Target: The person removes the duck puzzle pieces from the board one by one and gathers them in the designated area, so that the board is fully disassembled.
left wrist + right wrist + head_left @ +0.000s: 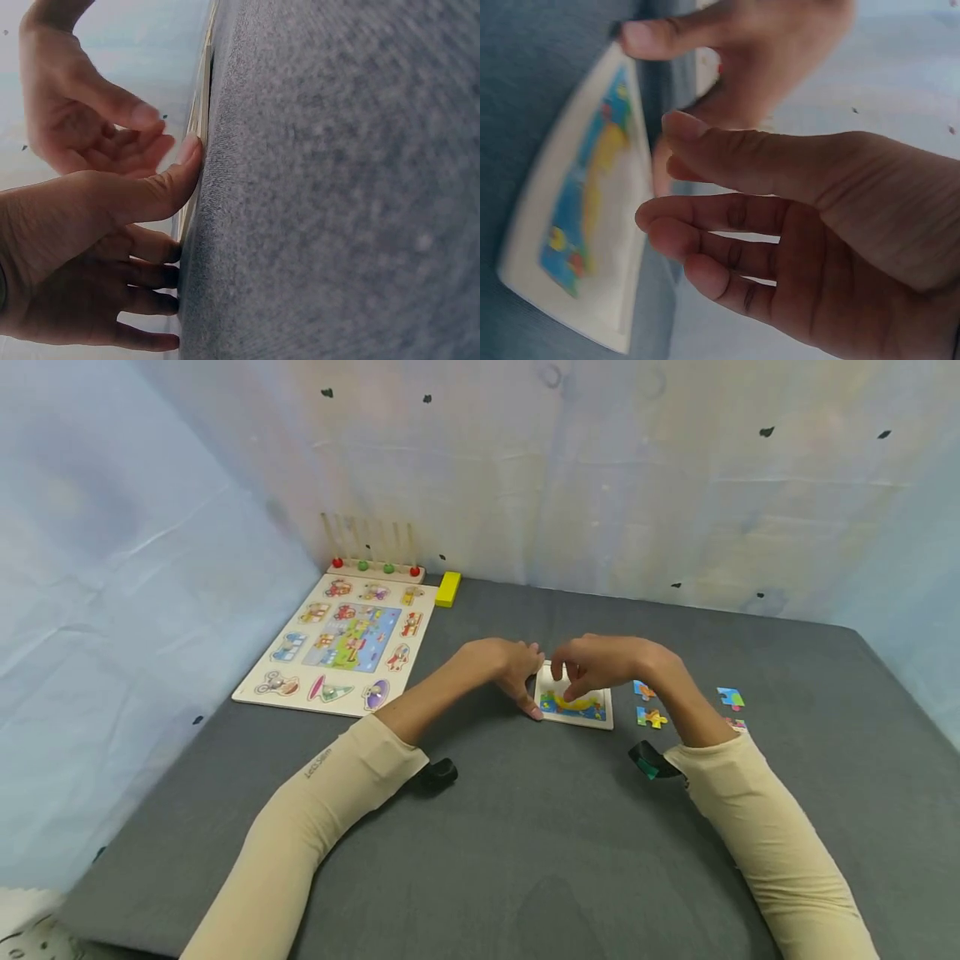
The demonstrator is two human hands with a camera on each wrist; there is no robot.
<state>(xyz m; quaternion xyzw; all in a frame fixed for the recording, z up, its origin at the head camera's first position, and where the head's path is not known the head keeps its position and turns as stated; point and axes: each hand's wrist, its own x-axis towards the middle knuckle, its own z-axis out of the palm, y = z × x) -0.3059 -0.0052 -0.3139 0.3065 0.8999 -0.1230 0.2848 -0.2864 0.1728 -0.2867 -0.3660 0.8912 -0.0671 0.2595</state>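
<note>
In the head view a small jigsaw puzzle board [576, 720] lies on the table, its pale frame holding a blue and yellow strip of picture along the near side; the rest is a pale bare bed. My left hand [512, 672] is at the board's left side, thumb touching the near corner. Its other fingers look fairly straight, tips down on the table in the left wrist view. Over the board hovers my right hand [840, 217], fingers loosely bent, with nothing visible between thumb and fingertips. Right of it lie loose puzzle pieces [652, 717], partly behind my right forearm.
More pieces [731, 697] lie farther right. A large picture puzzle board [300, 687] is at the back left, with a pegged wooden stand [378, 570] behind it and a yellow block [447, 589] beside it. Patterned cloth walls [570, 502] border the grey table [480, 860].
</note>
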